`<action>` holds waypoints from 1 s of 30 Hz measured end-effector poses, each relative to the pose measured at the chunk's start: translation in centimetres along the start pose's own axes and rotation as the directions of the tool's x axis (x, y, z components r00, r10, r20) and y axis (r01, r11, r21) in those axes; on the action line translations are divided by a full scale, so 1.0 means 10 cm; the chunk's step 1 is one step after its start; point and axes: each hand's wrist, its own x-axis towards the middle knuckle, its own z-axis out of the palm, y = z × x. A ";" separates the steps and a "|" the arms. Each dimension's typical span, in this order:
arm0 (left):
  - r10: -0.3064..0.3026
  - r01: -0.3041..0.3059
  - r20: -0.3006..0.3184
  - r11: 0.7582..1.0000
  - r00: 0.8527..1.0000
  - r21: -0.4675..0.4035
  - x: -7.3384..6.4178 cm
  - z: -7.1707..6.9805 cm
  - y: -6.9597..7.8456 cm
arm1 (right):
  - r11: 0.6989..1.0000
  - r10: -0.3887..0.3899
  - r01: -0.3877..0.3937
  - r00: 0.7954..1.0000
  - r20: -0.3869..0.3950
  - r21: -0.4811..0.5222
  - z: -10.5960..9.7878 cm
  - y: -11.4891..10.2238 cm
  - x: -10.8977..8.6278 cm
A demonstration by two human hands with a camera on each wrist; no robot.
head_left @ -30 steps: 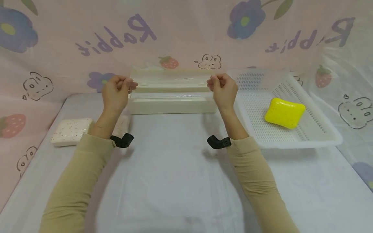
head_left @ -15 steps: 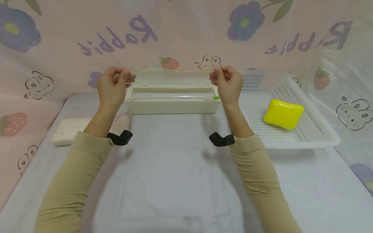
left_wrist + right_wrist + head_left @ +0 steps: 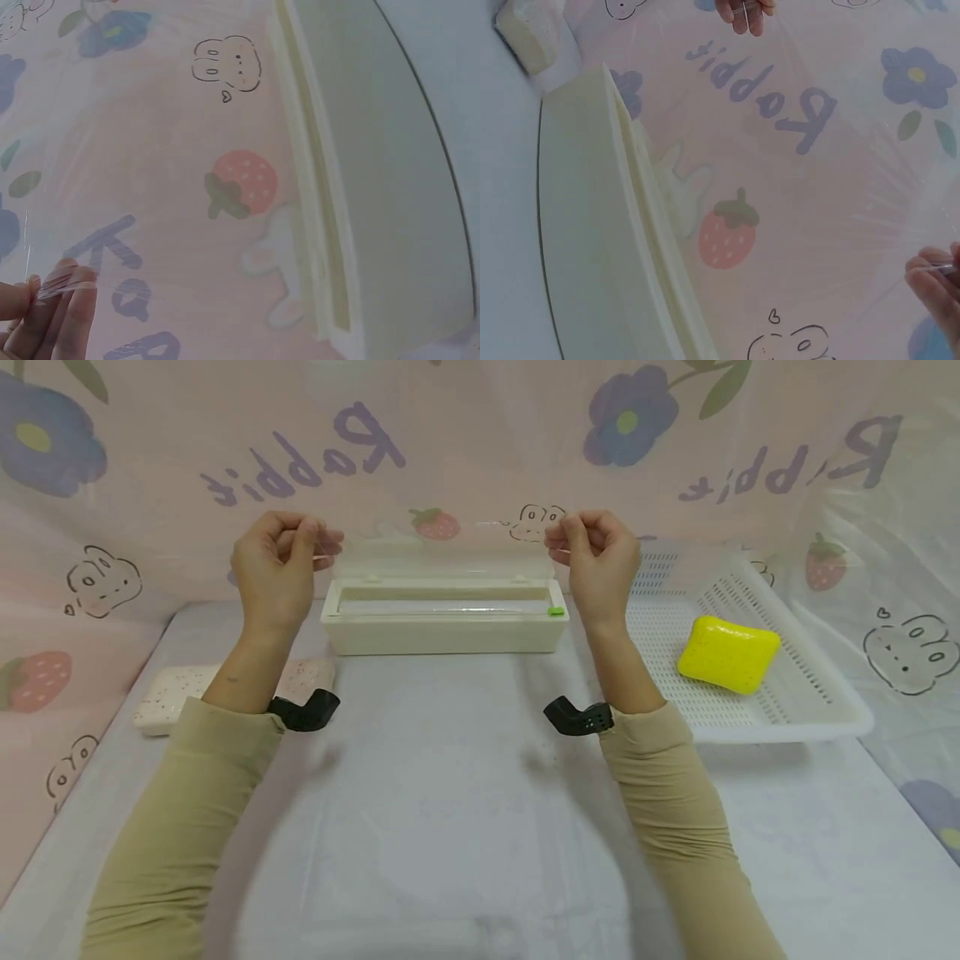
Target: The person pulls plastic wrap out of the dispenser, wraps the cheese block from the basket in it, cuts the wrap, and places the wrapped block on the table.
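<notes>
My left hand (image 3: 277,568) and right hand (image 3: 600,568) are raised above the two ends of a cream cling film dispenser (image 3: 442,635). Each one pinches a corner of clear cling film (image 3: 112,277), stretched between them and gathered into creases at the left fingertips. In the head view the sheet is nearly invisible. The dispenser's lid (image 3: 442,560) stands up at the back, and the film roll (image 3: 442,607) shows in the slot. A green slider (image 3: 556,611) sits at the right end of the front edge.
At the right, a white perforated basket (image 3: 765,731) holds a yellow pillow-shaped block (image 3: 729,654). Two pale speckled blocks, one white (image 3: 168,697) and one pinkish (image 3: 311,674), lie left of the dispenser, partly behind my left forearm. A printed curtain (image 3: 480,443) hangs behind.
Both hands have risen and moved slightly apart, drawing the cling film up from the dispenser. The green slider and the dispenser's end parts have come into view. The blocks and basket stay put.
</notes>
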 end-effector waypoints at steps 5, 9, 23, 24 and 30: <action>0.009 -0.010 -0.022 0.997 1.000 -0.075 0.03 0.02 0.08 | 0.999 -0.011 0.012 1.000 -0.009 0.035 -0.01 -0.06 0.02; 0.009 -0.013 -0.031 0.993 0.999 -0.114 0.04 0.02 0.14 | 0.997 -0.023 0.025 1.000 -0.019 0.069 -0.01 -0.11 0.05; 0.051 -0.062 -0.054 0.972 0.997 -0.226 0.01 0.02 0.38 | 0.981 -0.111 0.118 0.992 -0.056 0.153 0.04 -0.42 0.00; 0.054 -0.066 -0.059 0.970 0.997 -0.234 0.01 0.02 0.40 | 0.979 -0.113 0.122 0.992 -0.058 0.163 0.04 -0.45 -0.02; 0.075 -0.095 -0.082 0.956 0.994 -0.277 -0.01 0.03 0.49 | 0.970 -0.138 0.151 0.987 -0.079 0.191 0.05 -0.55 -0.03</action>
